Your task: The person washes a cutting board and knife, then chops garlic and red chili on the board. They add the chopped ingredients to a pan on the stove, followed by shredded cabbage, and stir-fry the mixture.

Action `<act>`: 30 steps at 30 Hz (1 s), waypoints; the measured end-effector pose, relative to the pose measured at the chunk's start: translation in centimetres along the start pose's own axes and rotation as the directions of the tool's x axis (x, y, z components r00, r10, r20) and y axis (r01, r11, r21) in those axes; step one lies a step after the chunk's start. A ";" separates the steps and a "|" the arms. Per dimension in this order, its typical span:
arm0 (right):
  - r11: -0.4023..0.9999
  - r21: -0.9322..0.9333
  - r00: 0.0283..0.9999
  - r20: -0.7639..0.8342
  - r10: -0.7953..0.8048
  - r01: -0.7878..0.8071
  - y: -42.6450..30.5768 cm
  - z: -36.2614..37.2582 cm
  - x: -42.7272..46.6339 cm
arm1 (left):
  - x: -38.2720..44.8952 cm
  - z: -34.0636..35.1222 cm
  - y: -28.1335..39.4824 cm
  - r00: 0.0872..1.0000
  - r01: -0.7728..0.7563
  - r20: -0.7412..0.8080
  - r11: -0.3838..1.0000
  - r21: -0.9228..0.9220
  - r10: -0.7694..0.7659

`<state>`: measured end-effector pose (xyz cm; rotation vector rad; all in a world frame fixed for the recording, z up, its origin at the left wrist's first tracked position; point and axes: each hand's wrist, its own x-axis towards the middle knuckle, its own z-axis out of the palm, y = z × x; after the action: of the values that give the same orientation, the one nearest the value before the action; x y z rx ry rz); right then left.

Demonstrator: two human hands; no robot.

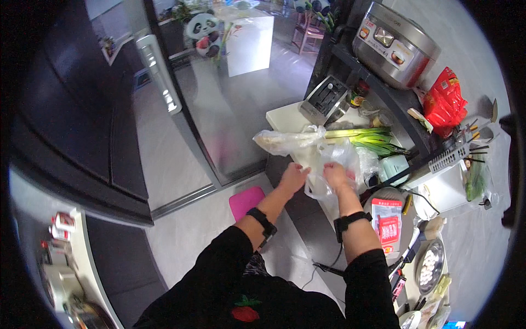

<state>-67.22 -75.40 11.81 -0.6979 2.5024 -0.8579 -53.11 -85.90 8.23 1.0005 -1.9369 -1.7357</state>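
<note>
A thin translucent plastic bag (335,153) with something reddish inside lies on the white countertop (283,114) before me. My right hand (335,176) pinches the bag at its near side. Fingers bent, my left hand (294,178) grips the bag's loose film at the counter edge; the exact grip is small and partly hidden. A loop of the bag hangs below and between the hands. Just beyond lie long green scallions (361,137), their white ends wrapped in another clear plastic bag (283,142).
A toaster (326,100) stands behind the scallions, under a dark shelf carrying a rice cooker (394,45) and a red bag (445,103). To the right are a printed food packet (386,226) on a round lid and a pan (430,265) of pale round pieces. A sliding glass door (230,107) stands ahead.
</note>
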 end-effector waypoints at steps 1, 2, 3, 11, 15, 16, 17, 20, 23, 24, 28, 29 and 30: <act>0.993 -0.115 0.999 0.037 0.010 -0.006 -1.0 0.5 -0.3 | -0.4 -0.1 1.8 0.999 0.047 -0.028 0.998 0.047 -0.045; 0.974 -0.227 0.997 0.075 0.021 -0.004 -2.0 0.7 -0.7 | 2.0 1.0 -0.4 0.992 0.108 0.063 0.994 -0.019 -0.107; 0.938 -0.346 0.993 0.108 0.055 -0.015 -2.5 0.2 -1.5 | 2.6 2.0 -0.2 0.990 0.109 0.084 0.994 0.012 -0.110; 0.943 -0.269 0.978 -0.120 0.170 -0.197 1.3 -4.0 -0.3 | 4.8 6.8 1.4 0.951 -0.120 0.299 0.987 0.106 0.083; 0.898 -0.388 0.975 -0.165 0.152 -0.206 13.3 -3.4 0.9 | 1.2 7.5 4.1 0.883 -0.163 0.453 0.985 0.052 0.122; 0.852 -0.504 0.990 -0.097 0.102 -0.138 10.5 -2.4 0.9 | 0.7 6.5 3.7 0.869 -0.177 0.477 0.983 0.052 0.131; 0.786 -0.606 0.987 0.008 0.161 -0.123 7.7 -1.9 1.0 | 0.5 6.1 2.8 0.880 -0.153 0.462 0.986 0.062 0.108; 0.703 -0.707 0.986 0.058 0.156 -0.070 6.3 -1.8 0.5 | -0.1 6.3 1.9 0.889 -0.112 0.451 0.993 0.040 0.082; 0.690 -0.723 0.999 -0.008 0.052 -0.042 9.2 -1.6 0.2 | -0.2 6.2 2.2 0.897 -0.131 0.427 0.991 0.010 0.114; 0.686 -0.727 1.000 -0.025 0.012 -0.026 9.1 -1.6 0.0 | 0.2 6.0 2.7 0.898 -0.165 0.416 0.986 0.017 0.143; 0.821 -0.475 0.940 -0.047 0.338 -0.318 3.9 -4.8 -0.6 | 1.2 4.8 4.5 0.899 -0.217 0.406 0.972 0.091 0.163; 0.843 -0.482 0.968 -0.051 0.247 -0.240 4.5 -6.0 -1.3 | 1.1 5.3 5.3 0.886 -0.237 0.424 0.969 0.066 0.188; 0.863 -0.487 0.991 -0.030 0.134 -0.132 4.5 -6.7 -1.2 | 1.2 4.9 5.8 0.885 -0.248 0.418 0.967 0.057 0.203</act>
<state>-71.14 -68.60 14.04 -0.6620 2.7481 -0.1606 -58.79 -83.22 12.64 0.4315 -2.3169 -1.8259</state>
